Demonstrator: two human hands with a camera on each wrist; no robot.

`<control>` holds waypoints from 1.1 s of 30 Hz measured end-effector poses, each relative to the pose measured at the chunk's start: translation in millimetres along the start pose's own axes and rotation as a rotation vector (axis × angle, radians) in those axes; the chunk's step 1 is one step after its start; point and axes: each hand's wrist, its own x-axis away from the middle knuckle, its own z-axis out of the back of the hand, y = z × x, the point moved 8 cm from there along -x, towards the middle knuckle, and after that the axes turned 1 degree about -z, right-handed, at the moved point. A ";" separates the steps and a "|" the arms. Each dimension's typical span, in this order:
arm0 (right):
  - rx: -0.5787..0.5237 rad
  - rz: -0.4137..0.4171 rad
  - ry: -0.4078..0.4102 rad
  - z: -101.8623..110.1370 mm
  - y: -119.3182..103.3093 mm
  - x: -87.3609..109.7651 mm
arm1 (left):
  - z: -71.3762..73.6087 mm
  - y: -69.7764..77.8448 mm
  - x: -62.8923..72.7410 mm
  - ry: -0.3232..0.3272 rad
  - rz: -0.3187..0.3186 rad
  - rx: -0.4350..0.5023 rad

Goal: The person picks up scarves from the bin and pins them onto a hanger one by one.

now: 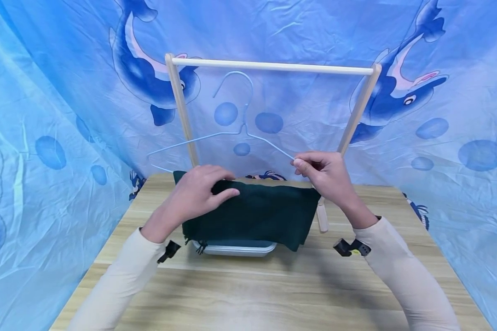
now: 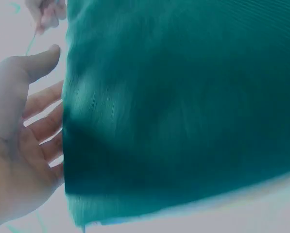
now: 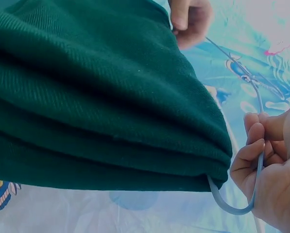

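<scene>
A dark green fringed scarf (image 1: 258,214) hangs folded over the bottom bar of a light blue wire hanger (image 1: 215,135). My right hand (image 1: 327,177) pinches the hanger at its right shoulder; in the right wrist view, the bent wire end (image 3: 232,209) comes out of the scarf's fold beside that hand. At the scarf's upper left is my left hand (image 1: 196,191). The left wrist view shows its fingers (image 2: 45,128) extended behind the scarf's edge, with the thumb (image 2: 42,65) apart from the cloth. The fingertips are hidden by the scarf.
Behind the hanger stands a wooden rack with a white top rail (image 1: 273,65), its foot (image 1: 322,218) on the wood-grain table (image 1: 248,294). A white-rimmed tray (image 1: 240,250) sits beneath the scarf, partly covered. Blue dolphin-print curtains (image 1: 314,27) surround the table.
</scene>
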 end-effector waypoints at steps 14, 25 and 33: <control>0.045 -0.015 0.022 12.0 9.0 3.3 | 28.4 -42.4 44.7 0.268 0.040 -0.132; 0.016 -0.012 0.025 10.6 11.6 7.1 | 14.6 -53.7 45.3 0.240 0.199 -0.102; 0.041 -0.022 0.016 7.1 15.5 10.1 | 15.2 -47.5 43.7 0.278 0.246 -0.007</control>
